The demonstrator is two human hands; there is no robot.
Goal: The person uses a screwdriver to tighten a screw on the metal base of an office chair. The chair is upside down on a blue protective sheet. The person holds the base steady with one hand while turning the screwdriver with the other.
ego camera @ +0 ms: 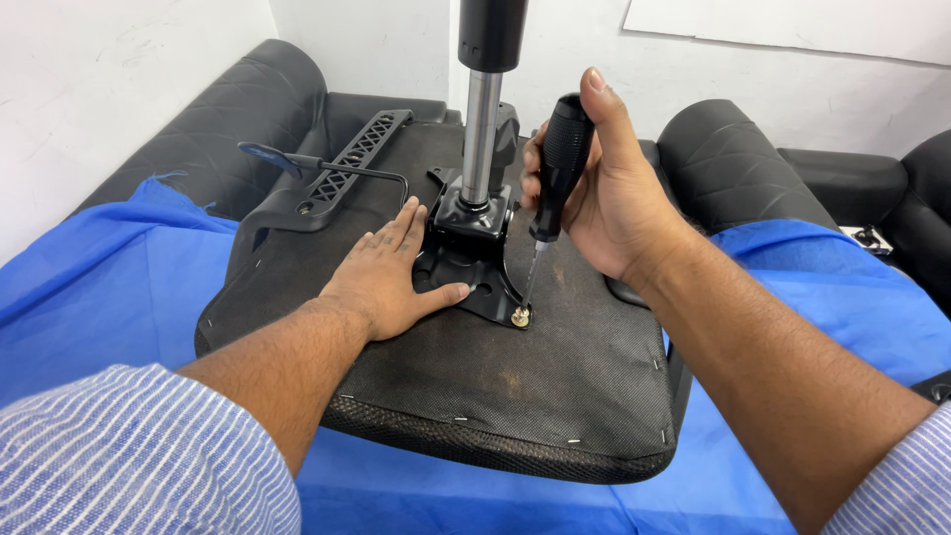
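Observation:
An upturned office chair seat (555, 386) with a black fabric underside lies on a blue sheet. A black metal mounting plate (466, 263) with a chrome gas cylinder (481, 129) stands on it. My left hand (391, 277) lies flat on the seat, fingers apart, thumb touching the plate's edge. My right hand (604, 188) grips a black-handled screwdriver (558, 168), held upright. Its tip sits on a brass-coloured screw (520, 316) at the plate's near right corner.
A black plastic armrest bracket (347, 168) and a thin lever (327, 166) lie at the seat's far left. The blue sheet (119, 297) covers a black padded sofa (248, 99). More black cushions (733, 159) stand at the right, against a white wall.

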